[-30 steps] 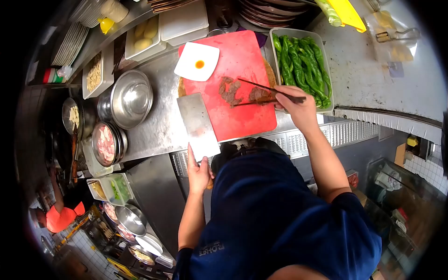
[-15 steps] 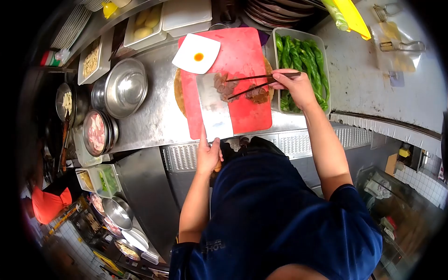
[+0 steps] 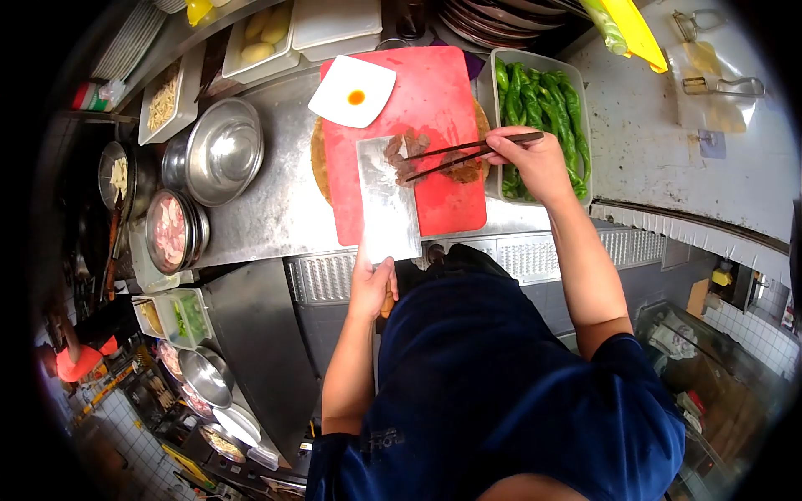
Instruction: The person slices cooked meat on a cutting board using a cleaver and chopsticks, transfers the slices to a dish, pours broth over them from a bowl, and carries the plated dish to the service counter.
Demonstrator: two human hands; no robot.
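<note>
My left hand [image 3: 372,286] is wrapped round the wooden handle of a cleaver [image 3: 388,204], whose broad blade lies flat over the left part of a red cutting board [image 3: 443,83]. In my right hand [image 3: 522,154] is a pair of dark chopsticks [image 3: 455,156], pointing left. Their tips touch pieces of sliced brown meat [image 3: 403,150] at the blade's upper right edge. More meat [image 3: 464,169] sits on the board under and beside the chopsticks. A square white plate [image 3: 351,90] with a spot of orange-brown sauce rests on the board's upper left corner.
A tub of green peppers [image 3: 539,104] stands right of the board. Left are a steel bowl [image 3: 224,152] and a bowl of pinkish raw meat [image 3: 170,232]. Behind are a container of potatoes [image 3: 259,37] and stacked plates [image 3: 493,25]. A metal counter edge [image 3: 276,250] runs in front.
The cleaver has shifted slightly toward me and right. The chopstick tips have moved a little on the meat. At far left, the red-orange shape has moved down and looks smaller.
</note>
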